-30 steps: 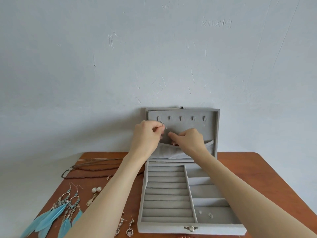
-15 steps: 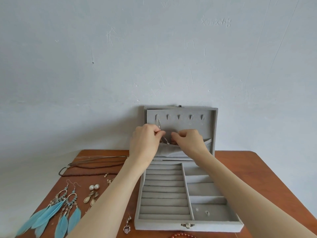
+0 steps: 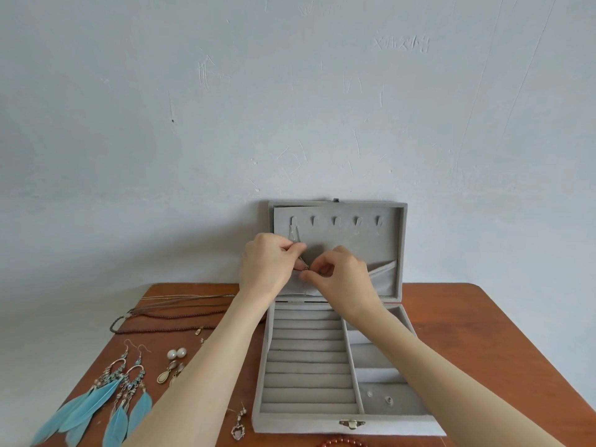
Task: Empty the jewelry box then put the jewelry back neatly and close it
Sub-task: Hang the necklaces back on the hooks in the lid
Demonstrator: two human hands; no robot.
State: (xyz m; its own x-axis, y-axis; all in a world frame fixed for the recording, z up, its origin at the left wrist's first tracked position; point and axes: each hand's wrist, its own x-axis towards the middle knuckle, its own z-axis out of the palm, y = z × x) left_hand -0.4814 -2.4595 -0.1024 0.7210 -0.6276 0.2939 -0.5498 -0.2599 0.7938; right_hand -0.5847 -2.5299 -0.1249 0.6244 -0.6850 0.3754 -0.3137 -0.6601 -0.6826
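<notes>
The grey velvet jewelry box [image 3: 324, 427] stands open on the wooden table, its lid [image 3: 401, 253] upright against the wall. A thin silver chain necklace [image 3: 294, 235] hangs from the leftmost hook in the lid. My left hand [image 3: 267, 267] pinches the chain just below the hook. My right hand [image 3: 342, 279] pinches its lower end at the lid's pocket [image 3: 383, 279]. Two small studs [image 3: 380, 396] lie in the box's front right compartment. The ring rolls [image 3: 306, 366] hold nothing.
On the table left of the box lie blue feather earrings [image 3: 96, 411], pearl studs [image 3: 176, 353], gold drop earrings [image 3: 166, 374], dark bead and cord necklaces [image 3: 167, 317] and a heart earring [image 3: 238, 429]. A red bead bracelet [image 3: 342, 442] sits at the front edge.
Both hands dropped slightly in the lid. The chain now hangs from the leftmost hook and my right hand has pinched its lower end by the pocket.
</notes>
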